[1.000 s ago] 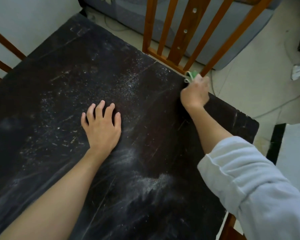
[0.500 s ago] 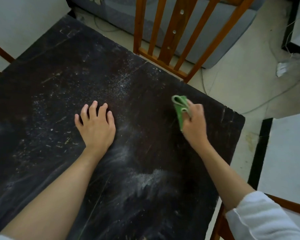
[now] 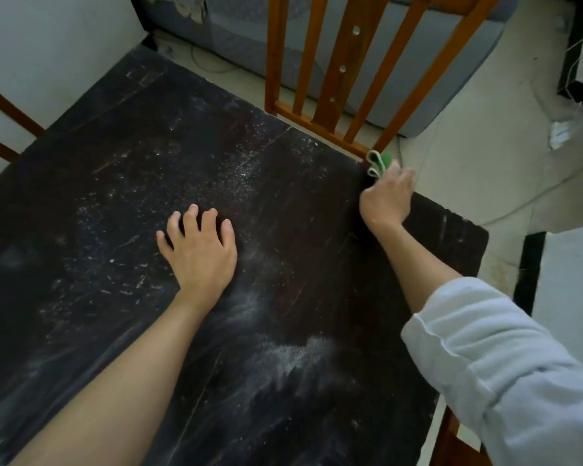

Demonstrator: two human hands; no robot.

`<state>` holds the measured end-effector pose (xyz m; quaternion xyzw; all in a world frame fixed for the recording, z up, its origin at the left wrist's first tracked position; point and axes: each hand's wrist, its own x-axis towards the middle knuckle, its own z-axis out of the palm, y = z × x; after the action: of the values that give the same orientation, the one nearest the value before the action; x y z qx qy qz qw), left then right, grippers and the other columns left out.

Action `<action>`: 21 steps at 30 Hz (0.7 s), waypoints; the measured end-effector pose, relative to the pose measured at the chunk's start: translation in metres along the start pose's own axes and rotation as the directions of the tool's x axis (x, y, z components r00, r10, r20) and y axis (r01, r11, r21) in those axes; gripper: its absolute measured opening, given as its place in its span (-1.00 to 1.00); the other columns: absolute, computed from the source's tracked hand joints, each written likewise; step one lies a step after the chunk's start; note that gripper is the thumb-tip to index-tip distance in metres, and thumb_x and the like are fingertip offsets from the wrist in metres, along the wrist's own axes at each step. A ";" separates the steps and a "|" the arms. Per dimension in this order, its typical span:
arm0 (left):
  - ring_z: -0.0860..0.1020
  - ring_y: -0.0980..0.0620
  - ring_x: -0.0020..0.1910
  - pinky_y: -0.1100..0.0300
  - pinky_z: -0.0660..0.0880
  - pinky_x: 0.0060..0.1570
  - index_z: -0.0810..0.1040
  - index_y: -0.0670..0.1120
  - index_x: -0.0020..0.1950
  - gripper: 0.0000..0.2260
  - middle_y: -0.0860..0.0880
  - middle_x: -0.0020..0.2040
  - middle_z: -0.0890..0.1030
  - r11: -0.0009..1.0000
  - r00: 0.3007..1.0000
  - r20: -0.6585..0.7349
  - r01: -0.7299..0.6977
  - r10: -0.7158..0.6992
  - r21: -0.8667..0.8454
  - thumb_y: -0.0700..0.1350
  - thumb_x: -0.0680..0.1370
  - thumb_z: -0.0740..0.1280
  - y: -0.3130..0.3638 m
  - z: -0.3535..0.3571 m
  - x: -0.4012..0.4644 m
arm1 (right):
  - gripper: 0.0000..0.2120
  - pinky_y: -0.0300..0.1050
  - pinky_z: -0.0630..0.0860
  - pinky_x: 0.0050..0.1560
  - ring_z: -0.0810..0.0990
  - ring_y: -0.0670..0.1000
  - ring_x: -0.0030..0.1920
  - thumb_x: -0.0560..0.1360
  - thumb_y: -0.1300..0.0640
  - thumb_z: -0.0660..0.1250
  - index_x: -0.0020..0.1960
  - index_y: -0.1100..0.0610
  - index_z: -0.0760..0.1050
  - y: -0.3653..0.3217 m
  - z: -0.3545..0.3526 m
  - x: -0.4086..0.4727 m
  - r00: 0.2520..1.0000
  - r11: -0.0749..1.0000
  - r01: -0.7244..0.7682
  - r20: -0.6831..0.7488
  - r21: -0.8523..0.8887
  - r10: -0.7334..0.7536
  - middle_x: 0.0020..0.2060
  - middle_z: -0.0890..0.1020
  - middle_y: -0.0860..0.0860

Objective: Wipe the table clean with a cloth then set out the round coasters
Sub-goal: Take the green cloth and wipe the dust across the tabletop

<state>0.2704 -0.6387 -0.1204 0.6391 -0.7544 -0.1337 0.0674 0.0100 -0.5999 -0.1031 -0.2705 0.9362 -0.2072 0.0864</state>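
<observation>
A dark wooden table fills most of the view, dusted with white powder and specks in its middle and near part. My right hand grips a folded green cloth at the table's far edge, the cloth's folds sticking out past my fingers. My left hand rests on the tabletop near the middle, fingers spread and slightly bent, holding nothing. No coasters are in view.
A wooden slatted chair back stands against the far edge, right beside the cloth. Another chair's wood shows at the left. A grey sofa and floor cables lie beyond.
My right hand has pushed the cloth from the tabletop's right part away to the far edge by the chair. My left hand has stayed pressed in place.
</observation>
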 end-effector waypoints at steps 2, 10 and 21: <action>0.20 -0.16 0.44 -0.20 0.07 0.41 0.46 -0.07 0.34 -0.65 -0.13 0.41 0.37 1.000 1.000 0.009 -0.015 0.015 -0.025 -0.01 0.60 0.15 -0.005 -0.006 0.002 | -0.52 -0.07 0.40 0.08 0.37 0.11 0.14 0.47 0.30 0.24 0.36 0.16 0.25 -0.027 0.016 0.006 0.991 0.993 0.119 0.061 -0.002 -0.119 0.21 0.34 0.14; 0.25 -0.15 0.41 -0.05 0.23 0.38 0.48 -0.13 0.32 -0.69 -0.14 0.44 0.30 0.970 0.989 -0.087 -0.132 0.116 -0.204 -0.19 0.57 0.23 -0.045 -0.031 0.019 | -0.45 -0.03 0.35 0.23 0.34 0.11 0.22 0.46 0.31 0.23 0.42 0.11 0.21 -0.112 0.061 -0.001 0.792 0.822 0.568 0.256 0.025 -0.555 0.25 0.36 0.10; -0.01 -0.08 0.52 -0.13 -0.07 0.46 0.24 0.05 0.48 -0.59 -0.06 0.54 0.12 0.996 0.994 0.064 0.089 -0.089 0.003 0.00 0.62 0.07 -0.099 -0.036 0.062 | -0.70 -0.07 0.47 0.00 0.47 0.09 0.01 0.50 0.23 0.16 0.22 0.24 0.43 -0.114 0.063 -0.065 0.464 0.542 0.780 0.293 0.313 -0.836 0.04 0.46 0.13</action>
<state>0.3634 -0.7183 -0.1186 0.6674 -0.7270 -0.1568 0.0369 0.1357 -0.6738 -0.1071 -0.7116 0.6383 -0.2243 0.1896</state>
